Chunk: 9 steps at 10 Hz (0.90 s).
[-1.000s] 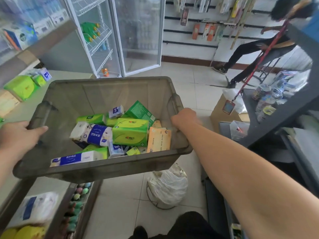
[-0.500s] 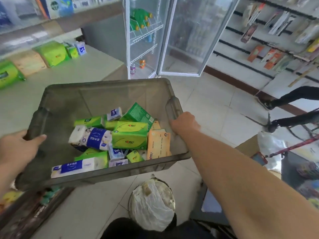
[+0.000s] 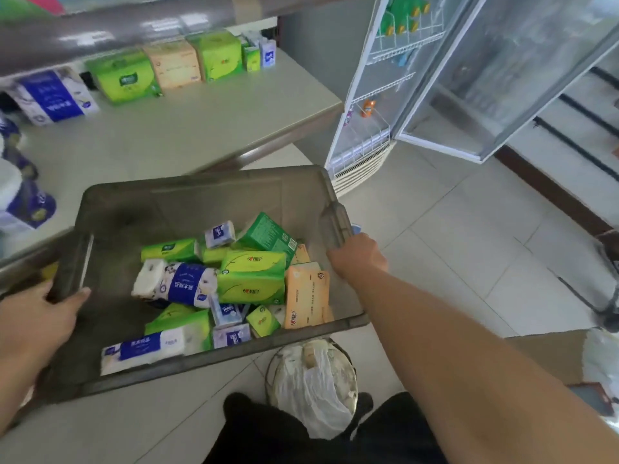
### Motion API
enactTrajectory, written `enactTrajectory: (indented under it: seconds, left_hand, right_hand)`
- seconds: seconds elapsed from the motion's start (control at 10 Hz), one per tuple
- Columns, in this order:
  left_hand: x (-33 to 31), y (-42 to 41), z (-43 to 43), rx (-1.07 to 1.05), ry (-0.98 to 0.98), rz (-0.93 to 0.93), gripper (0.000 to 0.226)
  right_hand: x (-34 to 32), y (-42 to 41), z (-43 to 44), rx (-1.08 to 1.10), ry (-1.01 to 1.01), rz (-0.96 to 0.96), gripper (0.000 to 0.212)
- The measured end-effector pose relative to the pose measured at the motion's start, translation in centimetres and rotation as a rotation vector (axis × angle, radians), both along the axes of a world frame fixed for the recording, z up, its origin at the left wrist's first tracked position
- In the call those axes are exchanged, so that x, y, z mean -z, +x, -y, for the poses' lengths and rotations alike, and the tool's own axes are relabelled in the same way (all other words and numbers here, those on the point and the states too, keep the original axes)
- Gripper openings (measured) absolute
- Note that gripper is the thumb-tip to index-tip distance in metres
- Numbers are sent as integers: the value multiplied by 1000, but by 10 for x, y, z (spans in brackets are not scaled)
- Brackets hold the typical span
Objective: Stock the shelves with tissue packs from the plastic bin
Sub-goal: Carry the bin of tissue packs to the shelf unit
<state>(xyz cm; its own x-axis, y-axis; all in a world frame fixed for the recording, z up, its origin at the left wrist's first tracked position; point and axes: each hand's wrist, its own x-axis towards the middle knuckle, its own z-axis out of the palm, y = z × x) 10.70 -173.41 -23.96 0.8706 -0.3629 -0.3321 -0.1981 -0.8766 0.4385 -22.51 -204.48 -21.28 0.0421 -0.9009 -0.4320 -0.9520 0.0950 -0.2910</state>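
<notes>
I carry a grey translucent plastic bin [image 3: 187, 199] in front of me, above the floor. My left hand [image 3: 37, 319] grips its left handle and my right hand [image 3: 358, 256] grips its right handle. Several tissue packs lie jumbled inside: a large green pack [image 3: 251, 279], an orange pack [image 3: 306, 296], a blue-and-white roll pack [image 3: 177, 283] and a long blue-and-white pack [image 3: 147, 349]. The bin's far left corner hangs close to the edge of the grey shelf [image 3: 187, 128].
Along the back of the shelf stand green packs [image 3: 124, 78], an orange pack [image 3: 174, 65] and a blue-and-white pack [image 3: 50, 95]. A glass-door fridge [image 3: 435, 95] stands open at the right. Below the bin sits a wire bin with a white bag [image 3: 315, 383].
My view has swung left and down toward the shelf. The bin, still held by both hands, has come nearer the shelf edge. The person at the right wall is out of view.
</notes>
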Motion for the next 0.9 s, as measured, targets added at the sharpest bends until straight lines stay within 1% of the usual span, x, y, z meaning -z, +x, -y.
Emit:
enactTrajectory:
  seconds: [0.1,0.2,0.3,0.4,0.5,0.6,0.7,0.8,0.9]
  left_hand:
    - [64,27,-39,-121,-12,3,54]
    - [133,38,-74,-270,-11,21,77]
    - [148,6,-82,-266,-18,82,61]
    - [100,-80,-43,-376,31,118,35]
    - [95,-130,-14,-488,78,96,37]
    - [118,-166,5,-539,71,61,34]
    - [145,-187,30,-559,64,71,27]
    - [186,-194,50,-577,63,72,30]
    - [236,-189,64,-575,25,84,25]
  right_hand:
    - [23,14,3,-31,36,-33,32]
    - [46,20,15,-108,50,-65,33]
    - [68,22,33,-186,40,-91,32]
    - [90,24,60,-286,24,-90,27]
    - [108,21,92,-384,38,-87,19]
    - [130,19,123,-459,37,-98,23]
    - [158,23,146,-504,34,-102,29]
    - [198,27,161,-513,34,-102,35]
    - [247,29,168,-493,24,-117,38]
